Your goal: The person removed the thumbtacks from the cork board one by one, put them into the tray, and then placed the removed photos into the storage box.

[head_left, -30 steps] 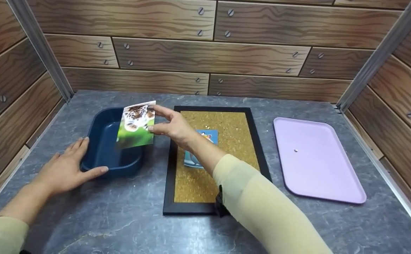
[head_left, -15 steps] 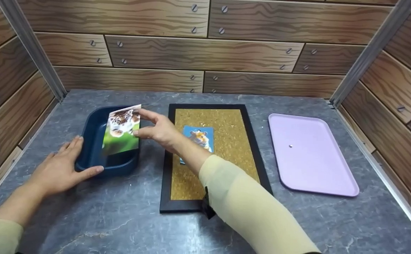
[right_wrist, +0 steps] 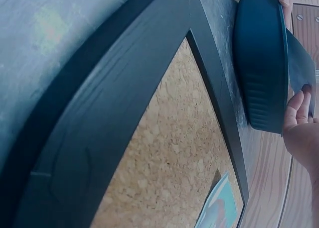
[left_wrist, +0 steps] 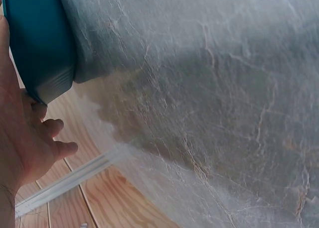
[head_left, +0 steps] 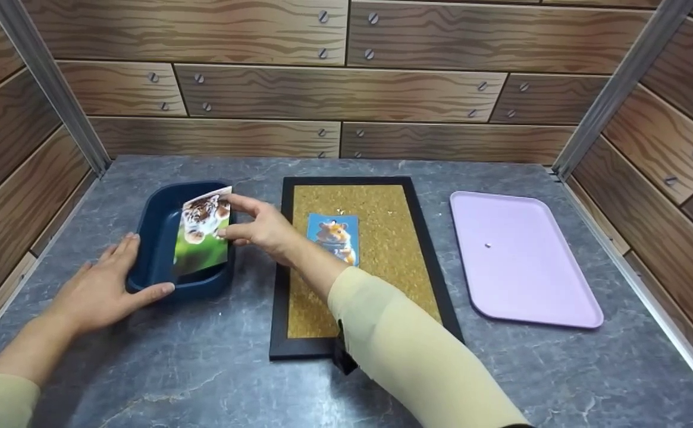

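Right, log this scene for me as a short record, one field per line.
right hand: pinches the tiger picture by its right edge
tiger picture: tilted, at the opening of the blue bin
left hand: touches the bin's left side, thumb at its near rim
cork board: black-framed, right of the bin, bearing a hamster picture
purple tray: right of the cork board
surface: grey marbled tabletop

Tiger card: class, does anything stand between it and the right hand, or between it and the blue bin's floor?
Nothing visible does. The right hand pinches the tiger card by its edge; the left hand rests against the blue bin. The card hides part of the bin's inside.
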Available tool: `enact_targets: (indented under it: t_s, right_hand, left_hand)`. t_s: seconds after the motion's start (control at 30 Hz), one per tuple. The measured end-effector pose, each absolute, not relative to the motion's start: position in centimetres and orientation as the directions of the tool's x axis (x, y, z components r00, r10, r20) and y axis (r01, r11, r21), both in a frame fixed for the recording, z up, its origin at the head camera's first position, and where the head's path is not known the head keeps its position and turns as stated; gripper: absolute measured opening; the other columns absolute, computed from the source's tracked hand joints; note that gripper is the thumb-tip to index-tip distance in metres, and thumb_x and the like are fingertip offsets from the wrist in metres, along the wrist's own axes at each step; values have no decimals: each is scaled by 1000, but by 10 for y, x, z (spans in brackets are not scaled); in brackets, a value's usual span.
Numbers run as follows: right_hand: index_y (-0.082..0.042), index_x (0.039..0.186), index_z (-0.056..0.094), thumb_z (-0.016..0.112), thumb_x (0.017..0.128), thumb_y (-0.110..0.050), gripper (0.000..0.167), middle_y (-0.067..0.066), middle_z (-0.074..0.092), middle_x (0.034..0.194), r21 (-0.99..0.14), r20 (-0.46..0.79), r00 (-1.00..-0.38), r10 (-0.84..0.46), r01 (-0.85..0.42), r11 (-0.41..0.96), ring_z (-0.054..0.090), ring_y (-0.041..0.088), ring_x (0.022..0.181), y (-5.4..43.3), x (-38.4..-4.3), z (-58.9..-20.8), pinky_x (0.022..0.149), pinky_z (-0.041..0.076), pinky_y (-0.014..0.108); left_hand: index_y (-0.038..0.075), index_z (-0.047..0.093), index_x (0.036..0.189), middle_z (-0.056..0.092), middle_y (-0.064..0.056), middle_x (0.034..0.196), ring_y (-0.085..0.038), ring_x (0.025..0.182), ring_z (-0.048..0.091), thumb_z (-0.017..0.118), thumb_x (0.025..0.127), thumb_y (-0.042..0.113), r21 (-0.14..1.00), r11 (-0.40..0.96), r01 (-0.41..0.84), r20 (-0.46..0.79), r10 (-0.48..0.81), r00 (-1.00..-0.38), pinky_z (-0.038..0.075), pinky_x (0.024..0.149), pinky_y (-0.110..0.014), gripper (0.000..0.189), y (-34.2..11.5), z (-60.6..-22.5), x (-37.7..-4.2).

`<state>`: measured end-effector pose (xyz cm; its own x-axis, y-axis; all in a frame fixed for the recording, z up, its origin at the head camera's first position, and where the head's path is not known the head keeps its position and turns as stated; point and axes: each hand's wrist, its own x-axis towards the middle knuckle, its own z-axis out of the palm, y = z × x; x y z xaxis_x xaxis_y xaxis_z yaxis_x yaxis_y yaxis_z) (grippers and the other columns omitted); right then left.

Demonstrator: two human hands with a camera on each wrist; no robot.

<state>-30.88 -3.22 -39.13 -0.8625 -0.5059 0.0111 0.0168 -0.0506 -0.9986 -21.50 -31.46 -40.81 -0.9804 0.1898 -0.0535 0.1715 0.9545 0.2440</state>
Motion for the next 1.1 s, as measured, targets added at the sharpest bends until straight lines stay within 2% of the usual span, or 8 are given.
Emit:
enact_targets:
  t_s: [0.2, 0.37, 0.53, 0.8, 0.93, 1.1]
  right_hand:
    - [-14, 149, 44, 76, 83, -5, 74, 4, 50, 147, -999, 8, -850, -527, 14, -37, 67, 14, 94, -32, -309, -392, 92, 55, 47]
    - [-15, 148, 45, 75, 85, -6, 70, 5, 51, 146, -1000, -10, -838, -545, 20, -13, 67, 13, 95, -31, -310, -393, 87, 57, 40]
    - [-18, 147, 48, 75, 86, -10, 67, 5, 52, 144, -999, -40, -819, -572, 40, 14, 66, 11, 90, -29, -309, -392, 87, 55, 41]
    - [-19, 147, 48, 75, 85, -9, 68, 2, 57, 138, -997, -69, -809, -584, 70, 22, 70, 16, 81, -27, -311, -394, 67, 53, 26]
    - [-18, 149, 45, 74, 86, -8, 70, 3, 55, 141, -996, -87, -792, -604, 82, 35, 68, 16, 78, -27, -311, -394, 63, 51, 23]
    - [-16, 150, 42, 75, 85, -8, 73, 3, 50, 148, -992, -126, -763, -634, 98, 79, 68, 15, 75, -29, -311, -394, 63, 50, 24]
  left_hand:
    - [0, 1, 156, 4, -25, 162, -54, 144, 13, 44, 84, 80, 244, 954, 172, -48, 189, -981, 12, 107, -76, 116, -314, -407, -216]
    - [0, 1, 157, 5, -25, 162, -54, 144, 13, 44, 84, 80, 246, 954, 173, -44, 189, -981, 12, 106, -77, 116, -314, -407, -216]
    - [-1, 3, 156, 6, -25, 162, -53, 144, 14, 45, 84, 80, 244, 954, 174, -41, 190, -981, 14, 106, -76, 116, -313, -406, -214]
    - [0, 1, 156, 4, -25, 162, -54, 144, 13, 44, 84, 80, 244, 955, 167, -54, 186, -981, 13, 107, -76, 116, -312, -405, -214]
    - [0, 0, 156, 3, -25, 162, -54, 144, 13, 44, 85, 79, 244, 955, 168, -55, 187, -981, 12, 107, -76, 115, -312, -405, -214]
    - [0, 0, 156, 4, -26, 162, -54, 144, 14, 45, 85, 79, 243, 955, 169, -50, 187, -981, 13, 106, -76, 115, -313, -406, -214]
